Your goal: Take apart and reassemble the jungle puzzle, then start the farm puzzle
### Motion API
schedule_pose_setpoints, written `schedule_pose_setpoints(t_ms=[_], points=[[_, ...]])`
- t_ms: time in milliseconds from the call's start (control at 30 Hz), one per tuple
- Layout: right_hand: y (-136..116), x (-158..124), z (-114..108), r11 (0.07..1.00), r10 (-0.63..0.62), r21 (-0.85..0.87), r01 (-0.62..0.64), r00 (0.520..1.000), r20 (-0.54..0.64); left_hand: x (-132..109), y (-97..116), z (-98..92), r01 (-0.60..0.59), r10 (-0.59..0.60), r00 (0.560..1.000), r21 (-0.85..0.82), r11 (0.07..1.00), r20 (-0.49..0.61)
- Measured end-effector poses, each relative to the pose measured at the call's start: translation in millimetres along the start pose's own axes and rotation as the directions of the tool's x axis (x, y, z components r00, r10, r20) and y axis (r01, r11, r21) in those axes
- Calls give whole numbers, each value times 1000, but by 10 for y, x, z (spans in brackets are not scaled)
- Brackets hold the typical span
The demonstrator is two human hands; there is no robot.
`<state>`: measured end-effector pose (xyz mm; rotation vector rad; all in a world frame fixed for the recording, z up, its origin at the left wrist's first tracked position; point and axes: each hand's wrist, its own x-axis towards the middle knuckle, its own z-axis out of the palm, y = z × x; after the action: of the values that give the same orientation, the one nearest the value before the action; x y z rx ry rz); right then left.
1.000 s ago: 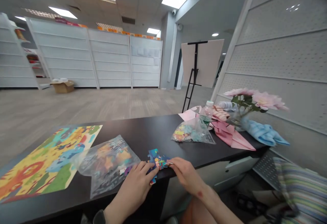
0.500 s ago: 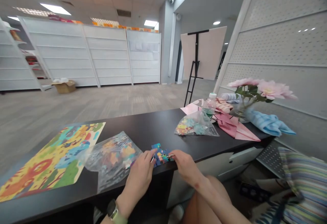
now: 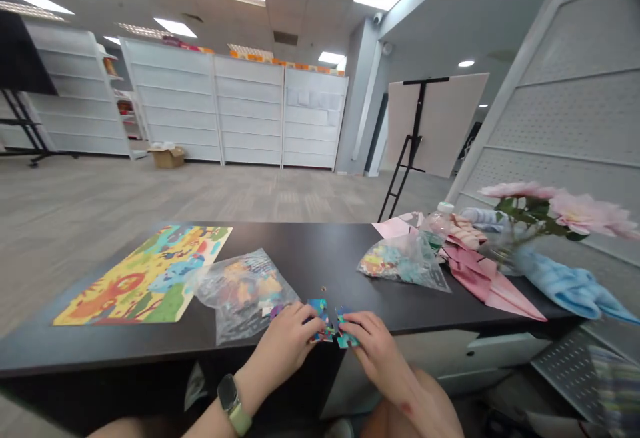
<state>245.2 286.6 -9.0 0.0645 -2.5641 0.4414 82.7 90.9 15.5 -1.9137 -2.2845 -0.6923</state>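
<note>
Puzzle pieces (image 3: 347,341) partly hidden by right grip (image 3: 378,346), screen (image 3: 23,55) cropped left; striped cloth (image 3: 619,381) blurred, cropped right

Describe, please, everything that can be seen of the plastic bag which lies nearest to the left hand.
The plastic bag looks clear, thin and wrinkled, with orange and pale pieces showing through. It lies on the dark table, its left end over the right edge of the colourful picture sheet. Its right end is close beside the left hand; whether they touch, or whether its mouth is open, is unclear.
</note>
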Motion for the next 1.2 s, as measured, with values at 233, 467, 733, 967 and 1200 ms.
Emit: schedule_pose_setpoints(t_ms=[233,467,733,967,1200], points=[[32,-2,103,982,145,164,-97,937,-318,-15,-9,-28,11,-17,999,-133,991,-49],[-24,436,156,968,183,200,-150,970,-160,84,-20,-81,-52,55,997,-46,998,61],[-31,494,63,997,46,59,-57,983,178,11,-85,-82,-200,201,979,-12,980,45],[-124,608,9,986,145,46,-159,963,226,-90,-137,-102,-331,314,926,-53,942,-207],[-185,468,50,999,29,-38,-22,978,209,57,-174,31,-130,33,906,-203,971,-422]])
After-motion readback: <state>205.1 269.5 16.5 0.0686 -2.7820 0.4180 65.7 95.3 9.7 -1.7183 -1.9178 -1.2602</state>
